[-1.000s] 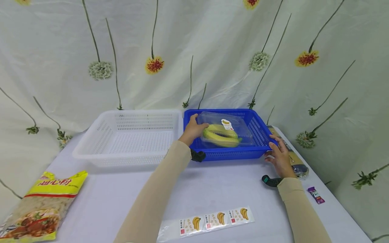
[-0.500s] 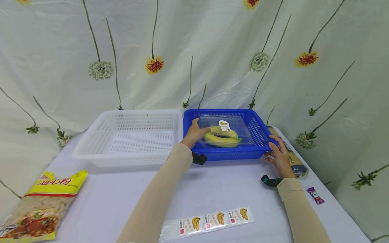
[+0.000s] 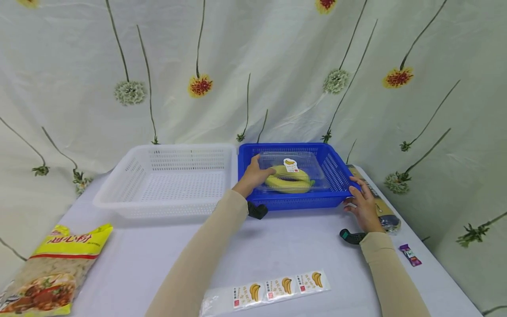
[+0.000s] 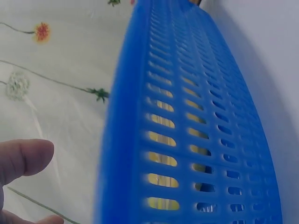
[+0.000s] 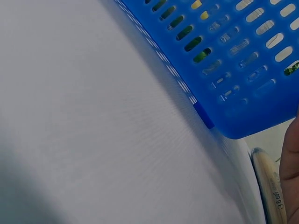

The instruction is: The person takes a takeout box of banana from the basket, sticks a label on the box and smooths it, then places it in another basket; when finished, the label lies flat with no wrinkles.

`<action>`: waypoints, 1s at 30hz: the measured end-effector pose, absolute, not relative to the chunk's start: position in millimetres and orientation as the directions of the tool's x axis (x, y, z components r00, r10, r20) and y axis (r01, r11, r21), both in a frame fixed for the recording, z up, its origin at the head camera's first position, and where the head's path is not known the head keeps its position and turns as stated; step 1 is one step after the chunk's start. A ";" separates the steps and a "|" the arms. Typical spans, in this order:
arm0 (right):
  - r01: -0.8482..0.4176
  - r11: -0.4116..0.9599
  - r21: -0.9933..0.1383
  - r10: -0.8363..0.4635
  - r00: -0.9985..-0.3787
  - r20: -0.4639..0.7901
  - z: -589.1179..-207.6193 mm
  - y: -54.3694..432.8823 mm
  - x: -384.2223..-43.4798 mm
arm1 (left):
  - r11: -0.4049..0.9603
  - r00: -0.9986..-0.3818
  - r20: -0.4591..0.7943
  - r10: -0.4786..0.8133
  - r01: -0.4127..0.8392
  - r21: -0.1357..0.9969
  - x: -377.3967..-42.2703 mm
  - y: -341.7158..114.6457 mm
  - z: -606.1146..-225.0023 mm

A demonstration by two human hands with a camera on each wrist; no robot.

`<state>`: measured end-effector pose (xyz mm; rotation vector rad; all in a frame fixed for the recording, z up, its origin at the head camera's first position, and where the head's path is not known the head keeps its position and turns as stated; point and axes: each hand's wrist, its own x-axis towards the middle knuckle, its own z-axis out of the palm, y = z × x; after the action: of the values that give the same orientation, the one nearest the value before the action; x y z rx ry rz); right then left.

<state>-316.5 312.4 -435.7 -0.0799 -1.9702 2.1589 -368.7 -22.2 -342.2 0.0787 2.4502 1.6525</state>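
Observation:
A clear plastic clamshell box [image 3: 313,169] with bananas [image 3: 291,186] inside lies in the blue basket [image 3: 277,203]. Its lid bears a banana sticker [image 3: 291,165]. My left hand [image 3: 251,178] holds the box's left end, thumb across the lid and fingers at the far left side. In the left wrist view, thumb and part of a finger show past the rim, while the box itself is mostly hidden behind the slotted wall. My right hand [image 3: 365,208] grips the basket's front right corner, fingers over the rim and thumb below.
A white basket [image 3: 158,206] adjoins the blue one on the left. A strip of banana stickers [image 3: 277,290] lies in front. A yellow-topped food bag [image 3: 59,268] is at left. A packet [image 3: 386,215] and a small purple wrapper [image 3: 410,255] lie at right.
The clamshell box has come down from a tilt to lie flatter in the blue basket, my left hand moving with it. My right hand has stayed at the corner.

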 end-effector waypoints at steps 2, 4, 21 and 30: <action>-0.128 -0.082 -0.988 0.193 -0.975 0.110 -436.1 312.3 -317.3 | 0.376 -0.979 -0.116 0.170 -0.045 0.926 -364.6 -24.4 -340.0; -0.135 -0.086 -0.987 0.188 -0.975 0.116 -436.7 312.4 -318.5 | 0.379 -0.974 -0.108 0.199 -0.025 0.925 -358.8 -27.3 -337.2; -0.161 -0.106 -0.981 0.163 -0.976 0.143 -443.6 309.6 -323.2 | 0.181 -0.899 0.060 0.434 0.152 0.972 -264.2 -103.6 -346.7; -0.116 -0.040 -0.993 0.125 -0.986 0.110 -441.0 317.5 -319.7 | 0.235 -0.954 0.211 0.213 0.260 0.936 -222.6 -179.6 -362.8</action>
<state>-319.7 317.5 -441.0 -0.0099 -2.0536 2.1522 -222.6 -179.6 -362.8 0.4792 2.4994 1.9079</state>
